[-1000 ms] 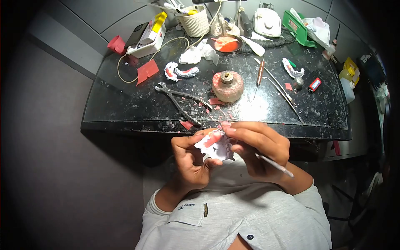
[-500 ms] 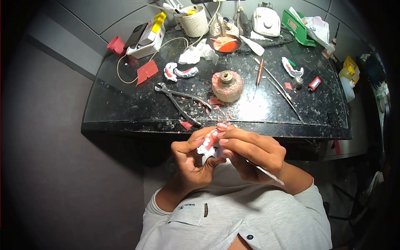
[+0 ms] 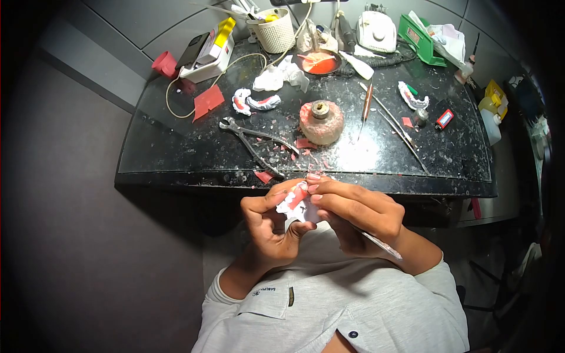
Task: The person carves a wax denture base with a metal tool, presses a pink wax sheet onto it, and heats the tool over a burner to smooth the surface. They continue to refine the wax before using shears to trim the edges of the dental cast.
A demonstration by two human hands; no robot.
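Note:
In front of my chest, my left hand (image 3: pixel 271 229) is closed around a white plaster dental cast (image 3: pixel 306 212) with pink wax (image 3: pixel 298 197) on its upper part. My right hand (image 3: pixel 368 217) rests its fingertips on the cast's far right side. A slim pale-metal hand tool (image 3: pixel 382 246) is gripped in that same hand, its end sticking out below the palm toward my right forearm. The tool's other end is hidden by the fingers.
On the black bench stand a wax-spattered spirit burner (image 3: pixel 321 123), pliers (image 3: pixel 253 141), a pink wax sheet (image 3: pixel 208 102), a wax knife (image 3: pixel 366 106) and a dish of red wax (image 3: pixel 319 62). Other casts (image 3: pixel 263 103) lie behind. The bench edge (image 3: pixel 194 181) runs just beyond my hands.
The cast has tilted slightly in my left hand, so a little more of its pink wax and white side shows. My right fingers have barely shifted.

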